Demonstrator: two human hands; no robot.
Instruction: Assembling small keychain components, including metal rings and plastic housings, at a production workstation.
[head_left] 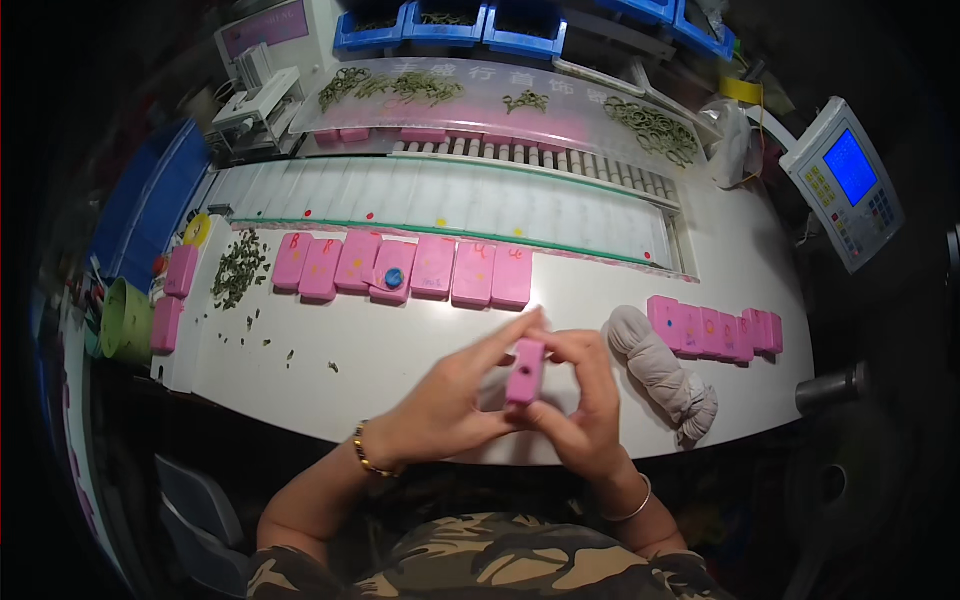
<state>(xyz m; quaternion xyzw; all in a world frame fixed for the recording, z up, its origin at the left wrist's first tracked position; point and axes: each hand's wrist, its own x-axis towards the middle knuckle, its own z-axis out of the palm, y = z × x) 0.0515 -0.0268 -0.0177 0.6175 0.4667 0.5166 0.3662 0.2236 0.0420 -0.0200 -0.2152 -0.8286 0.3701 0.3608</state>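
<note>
A pink rubber mould (525, 373) stands on edge between my two hands, a small dark hole in the side turned up to me. My left hand (455, 395) is closed on it from the left, its fingers reaching to the far end and its thumb at the near end. From the right, my right hand (590, 400) grips the same mould with fingertips and thumb. Beyond my hands lies a row of similar pink moulds (431, 266) marked on top. A blue round piece (393, 279) sits on one of them.
A rolled grey cloth (655, 365) lies right of my hands, by more pink moulds (711, 328). Small dark green pieces (240, 268) are scattered at left. Behind runs a roller track (540, 155) under a clear sheet (480, 95). A control panel (850, 180) stands at right.
</note>
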